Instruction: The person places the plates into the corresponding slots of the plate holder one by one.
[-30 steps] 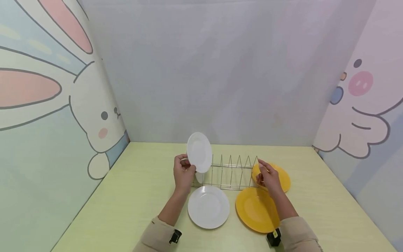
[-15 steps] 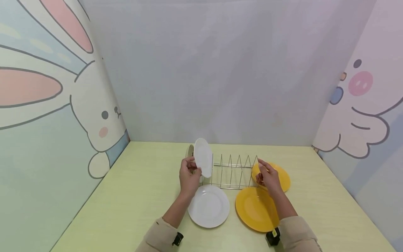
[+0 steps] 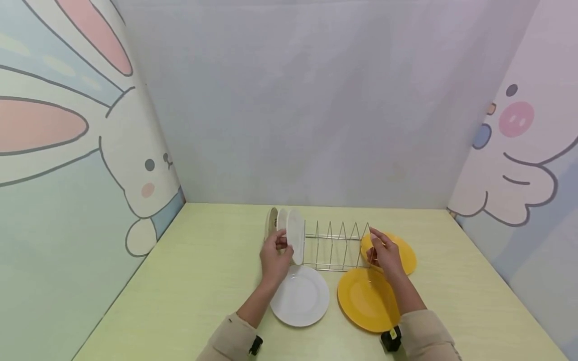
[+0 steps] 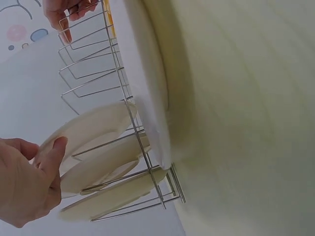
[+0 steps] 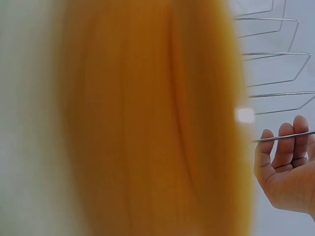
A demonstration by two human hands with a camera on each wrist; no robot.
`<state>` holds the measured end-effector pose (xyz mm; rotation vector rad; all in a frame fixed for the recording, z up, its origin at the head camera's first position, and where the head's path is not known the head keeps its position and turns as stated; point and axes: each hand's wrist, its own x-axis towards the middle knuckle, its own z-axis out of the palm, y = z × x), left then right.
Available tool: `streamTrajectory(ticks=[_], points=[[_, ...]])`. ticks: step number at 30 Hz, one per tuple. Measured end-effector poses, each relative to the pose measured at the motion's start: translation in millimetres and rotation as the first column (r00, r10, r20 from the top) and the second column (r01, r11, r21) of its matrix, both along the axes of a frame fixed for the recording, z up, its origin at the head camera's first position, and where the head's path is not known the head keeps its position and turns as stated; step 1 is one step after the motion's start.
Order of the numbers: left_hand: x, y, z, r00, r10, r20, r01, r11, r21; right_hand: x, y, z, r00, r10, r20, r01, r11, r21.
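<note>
My left hand (image 3: 274,258) pinches the edge of a white plate (image 3: 295,238) standing upright in the left part of the wire dish rack (image 3: 331,271). In the left wrist view the thumb and fingers grip that plate (image 4: 96,123), whose lower edge sits among the wires. Two more plates, one white (image 3: 282,218) and one beige-looking (image 3: 270,221), stand upright to its left. My right hand (image 3: 388,256) holds the end wire at the rack's right side; in the right wrist view its curled fingers (image 5: 285,145) are behind that wire.
A white plate (image 3: 300,297) lies flat before the rack's left part. One yellow plate (image 3: 367,301) lies in front on the right, another yellow plate (image 3: 406,255) behind the right hand. Printed cartoon walls stand left and right, with a plain grey backdrop (image 3: 289,110) behind.
The left hand has brought its white plate down and slightly right, turning it edge-on into the rack beside the other two plates. The right hand has stayed at the rack's end.
</note>
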<state>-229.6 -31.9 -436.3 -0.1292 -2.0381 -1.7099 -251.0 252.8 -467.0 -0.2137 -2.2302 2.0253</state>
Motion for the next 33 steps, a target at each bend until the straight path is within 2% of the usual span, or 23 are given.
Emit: streamTrajectory(ticks=[5,10,16,20,25,30,33], points=[[-3.7,1.8,-2.1,0.997,0.016,-0.074,-0.022,0.996,-0.084,-0.4,0,-1.1,1.0,-0.004,0.003,0.004,1.0,-0.006],[-8.2,1.7,-2.6,0.993,0.028,-0.119,-0.052,0.977,-0.207,0.2,0,-0.5,1.0,-0.008,0.003,0.008,1.0,-0.003],[-6.6,-0.5,-2.3,0.997,0.04,-0.064,-0.054,0.973,-0.225,0.7,0,0.3,1.0,0.001,-0.014,-0.001,1.0,-0.006],[-6.9,-1.1,-8.8,0.999,0.03,-0.042,-0.041,0.963,-0.265,1.2,0,-1.2,1.0,0.005,-0.007,-0.005,1.0,-0.014],[-7.0,-0.3,-13.7,0.999,0.039,-0.021,-0.043,0.962,-0.271,1.7,1,-2.9,1.0,0.012,-0.007,-0.012,1.0,-0.006],[-2.6,-2.0,-10.2,0.999,0.04,0.005,-0.037,0.951,-0.306,0.9,1,-1.9,1.0,0.004,-0.015,-0.004,1.0,0.002],[3.8,-6.0,-5.3,0.999,0.013,0.042,0.003,0.936,-0.353,0.4,1,-1.3,1.0,0.001,-0.007,-0.001,1.0,0.009]])
